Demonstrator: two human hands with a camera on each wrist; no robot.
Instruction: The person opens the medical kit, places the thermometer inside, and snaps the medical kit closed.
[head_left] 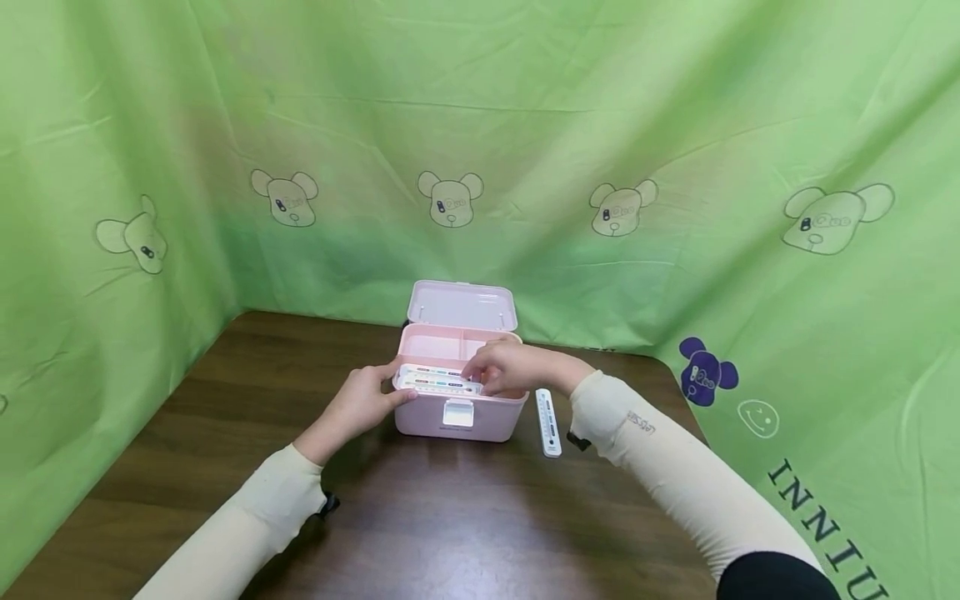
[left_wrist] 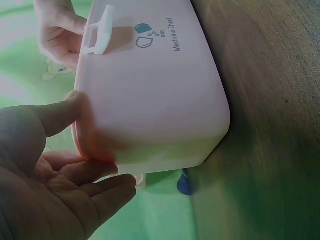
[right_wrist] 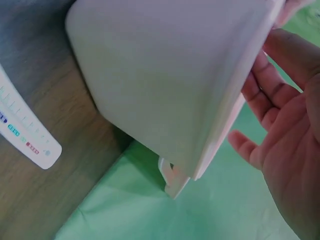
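Observation:
A pink medicine chest (head_left: 431, 419), marked "Medicine Chest" in the left wrist view, stands with its lid (head_left: 463, 307) tipped back. Inside its front part lie white flat thermometers (head_left: 435, 384) with coloured marks, side by side. The left hand (head_left: 365, 398) grips the chest's front left corner, thumb (left_wrist: 62, 112) against the front wall and fingers around the side. Over the right half of the opening, the right hand (head_left: 513, 367) reaches in with bent fingers and pinches a thermometer at its right end. The rim hides those fingertips in the right wrist view.
Another white thermometer (head_left: 549, 423) lies on the brown wooden table (head_left: 450, 517), right of the chest. A divided pink tray (head_left: 435, 343) sits raised between lid and opening. A white latch (head_left: 458, 413) projects in front. Green printed cloth (head_left: 525, 125) hangs behind and at both sides.

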